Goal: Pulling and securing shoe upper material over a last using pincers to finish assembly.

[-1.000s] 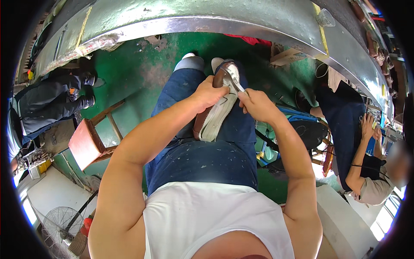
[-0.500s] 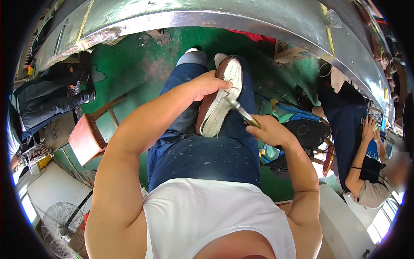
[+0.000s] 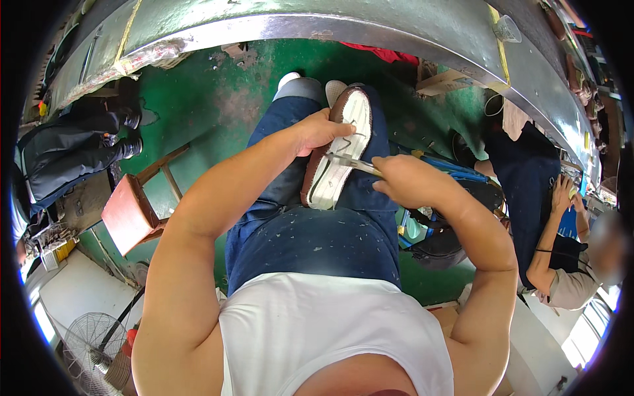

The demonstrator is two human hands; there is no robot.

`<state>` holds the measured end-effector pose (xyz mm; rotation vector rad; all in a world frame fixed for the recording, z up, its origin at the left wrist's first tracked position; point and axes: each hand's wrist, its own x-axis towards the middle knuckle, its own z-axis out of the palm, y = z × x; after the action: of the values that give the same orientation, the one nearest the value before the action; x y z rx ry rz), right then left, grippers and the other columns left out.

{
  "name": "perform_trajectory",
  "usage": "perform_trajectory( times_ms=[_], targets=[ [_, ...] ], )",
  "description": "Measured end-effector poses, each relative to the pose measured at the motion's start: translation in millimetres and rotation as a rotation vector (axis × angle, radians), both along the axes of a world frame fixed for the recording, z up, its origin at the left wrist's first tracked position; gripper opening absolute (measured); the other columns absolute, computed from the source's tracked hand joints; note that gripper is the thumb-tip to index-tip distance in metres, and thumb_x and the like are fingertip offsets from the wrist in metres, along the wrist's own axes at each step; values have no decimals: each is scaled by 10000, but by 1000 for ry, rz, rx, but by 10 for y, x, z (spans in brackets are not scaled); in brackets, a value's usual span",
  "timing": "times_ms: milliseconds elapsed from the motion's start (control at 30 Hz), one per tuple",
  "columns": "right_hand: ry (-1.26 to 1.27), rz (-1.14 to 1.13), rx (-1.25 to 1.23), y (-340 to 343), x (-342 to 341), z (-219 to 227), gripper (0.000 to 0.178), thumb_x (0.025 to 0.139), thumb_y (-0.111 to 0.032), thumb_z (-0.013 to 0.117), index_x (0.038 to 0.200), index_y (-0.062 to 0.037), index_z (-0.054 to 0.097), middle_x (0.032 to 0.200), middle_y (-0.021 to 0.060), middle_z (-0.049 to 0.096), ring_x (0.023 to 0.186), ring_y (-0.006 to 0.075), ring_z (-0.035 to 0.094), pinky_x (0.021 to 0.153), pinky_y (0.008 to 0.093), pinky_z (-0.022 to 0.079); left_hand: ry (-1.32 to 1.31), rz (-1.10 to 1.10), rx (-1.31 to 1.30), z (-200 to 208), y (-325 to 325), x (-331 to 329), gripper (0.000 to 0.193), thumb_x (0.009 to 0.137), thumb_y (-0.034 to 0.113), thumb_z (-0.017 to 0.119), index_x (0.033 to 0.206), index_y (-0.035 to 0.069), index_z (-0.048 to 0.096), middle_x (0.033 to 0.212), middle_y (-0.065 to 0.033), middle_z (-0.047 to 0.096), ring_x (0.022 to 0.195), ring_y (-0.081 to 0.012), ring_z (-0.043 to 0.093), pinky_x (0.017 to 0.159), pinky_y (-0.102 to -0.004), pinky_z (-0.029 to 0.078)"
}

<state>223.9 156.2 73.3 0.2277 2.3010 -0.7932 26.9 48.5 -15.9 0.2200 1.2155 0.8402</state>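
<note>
A brown shoe [image 3: 318, 162] lies sole up across my thighs, its pale inner bottom [image 3: 333, 181] showing inside a stitched brown rim. My left hand [image 3: 323, 132] grips its side near the front, thumb pressed on the pale surface. A thin dark strand [image 3: 345, 146] curls beside the thumb. In my right hand [image 3: 403, 177], the fingers are wrapped round a long metal hand tool [image 3: 360, 165]. The tool's head reaches the middle of the shoe bottom; its exact kind is unclear.
A metal-edged bench [image 3: 297, 26] curves across the far side. At left stand a chair with a reddish seat [image 3: 127, 214] and a wire fan [image 3: 92, 340]. A co-worker [image 3: 561, 264] sits at right, hands near the bench. A dark bag [image 3: 439, 247] lies right of my legs.
The right hand has moved up, and the tool has swung flatter, its head now farther left over the shoe. The left hand and the shoe stay nearly in place.
</note>
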Motion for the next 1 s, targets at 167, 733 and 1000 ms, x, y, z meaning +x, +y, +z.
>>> perform_trajectory(
  times_ms=[167,733,1000],
  targets=[
    [-67,-265,-282,-66,184,3,406,932,-231,631,1173,90,570,883,275,655,875,448,649,829,460,513,10,35,-4,-71,-9,2,566,910,237,733,1383,55,481,1284,-119,639,1160,-228,635,1009,-400,493],
    [-33,-223,-206,-196,69,-195,421,935,-242,637,1187,87,563,972,271,654,946,436,638,850,474,503,146,2,26,-180,8,64,602,944,243,691,1430,0,432,1306,-174,615,1162,-269,638,963,-445,530],
    [253,-444,-83,-542,301,-710,265,918,-238,660,1071,-25,619,940,207,670,908,415,652,798,483,506,95,26,67,-343,-44,-60,609,919,260,717,1410,20,446,1281,-145,631,1131,-240,644,967,-419,520]
  ],
)
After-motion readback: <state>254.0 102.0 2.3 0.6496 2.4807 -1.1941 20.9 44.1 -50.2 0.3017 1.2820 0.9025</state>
